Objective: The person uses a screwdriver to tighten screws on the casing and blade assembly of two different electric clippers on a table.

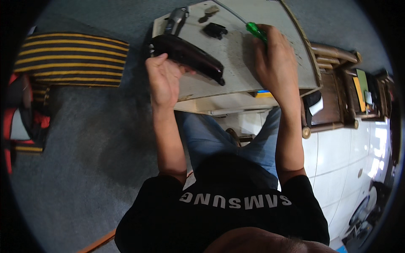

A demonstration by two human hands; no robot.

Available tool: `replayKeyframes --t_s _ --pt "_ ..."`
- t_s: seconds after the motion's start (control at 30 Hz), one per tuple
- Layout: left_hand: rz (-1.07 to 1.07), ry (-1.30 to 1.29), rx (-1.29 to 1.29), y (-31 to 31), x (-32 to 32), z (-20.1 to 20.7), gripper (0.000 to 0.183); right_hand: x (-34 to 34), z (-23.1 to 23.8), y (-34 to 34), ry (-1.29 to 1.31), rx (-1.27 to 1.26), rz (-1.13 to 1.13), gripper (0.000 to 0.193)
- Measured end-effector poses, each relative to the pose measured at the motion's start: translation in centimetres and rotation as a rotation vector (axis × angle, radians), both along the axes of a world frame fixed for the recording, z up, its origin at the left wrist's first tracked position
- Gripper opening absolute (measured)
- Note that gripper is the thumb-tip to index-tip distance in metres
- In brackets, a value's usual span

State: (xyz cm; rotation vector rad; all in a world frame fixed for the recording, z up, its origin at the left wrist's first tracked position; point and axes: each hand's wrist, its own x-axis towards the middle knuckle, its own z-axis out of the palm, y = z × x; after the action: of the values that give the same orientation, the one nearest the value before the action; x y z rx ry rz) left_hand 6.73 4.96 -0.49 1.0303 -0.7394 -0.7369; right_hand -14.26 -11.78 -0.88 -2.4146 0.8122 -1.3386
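Note:
My left hand (163, 80) is closed on a dark maroon hair clipper (192, 58), thumb on its near side and the other fingers beneath. The clipper lies slantwise above the left part of a worn pale table (240, 78), its head end toward the left. My right hand (276, 63) is closed round the green handle of a screwdriver (254, 30); the shaft points away to the far left. Beyond the clipper lies a small black plastic part (215, 30). A black and silver trimmer (176, 21) rests at the table's far left corner.
A small brownish clump (209, 13) lies near the table's far edge. An open drawer front (202, 105) shows below the near edge, with something yellow and blue (264, 93) in it. Wooden bamboo-style furniture (329, 97) stands right; a yellow-and-black striped surface (76, 59) lies left.

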Motion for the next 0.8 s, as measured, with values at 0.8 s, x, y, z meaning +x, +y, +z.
replayKeyframes --t_s 0.8 --pt "-0.062 -0.056 -0.003 0.0 -0.9 1.3 0.050 1.4 2.8 3.3 0.072 0.475 0.521 0.047"
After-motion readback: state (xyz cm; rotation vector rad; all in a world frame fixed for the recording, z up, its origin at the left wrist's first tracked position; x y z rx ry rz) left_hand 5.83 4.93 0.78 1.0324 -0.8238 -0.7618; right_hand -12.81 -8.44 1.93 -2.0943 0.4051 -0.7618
